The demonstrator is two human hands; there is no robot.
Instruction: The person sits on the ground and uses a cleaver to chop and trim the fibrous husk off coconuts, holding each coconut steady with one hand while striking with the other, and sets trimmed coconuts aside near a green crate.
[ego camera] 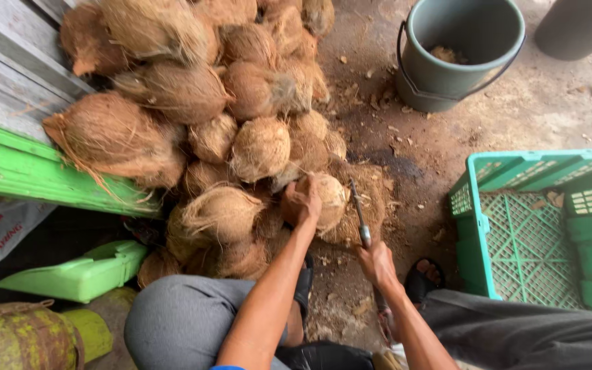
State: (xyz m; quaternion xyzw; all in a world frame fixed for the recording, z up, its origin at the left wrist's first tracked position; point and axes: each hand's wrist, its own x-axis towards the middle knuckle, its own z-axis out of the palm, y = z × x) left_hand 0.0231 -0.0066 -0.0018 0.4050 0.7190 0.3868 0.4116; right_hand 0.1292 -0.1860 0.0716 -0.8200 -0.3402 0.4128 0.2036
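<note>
A husked coconut [327, 199] at the front edge of the pile of coconuts [200, 116] is gripped from its left side by the left hand [301, 203], the fingers curled over the fibrous shell. A knife [360, 218] is held upright in the closed right hand [377, 264], its blade standing just right of that coconut (whether the metal touches the shell cannot be told). The ground beneath is littered with brown husk fibres [368, 205]. A green plastic crate [543, 229] is set to the right, near the right knee. A grey bucket [457, 51] stands farther off, well apart from both hands.
</note>
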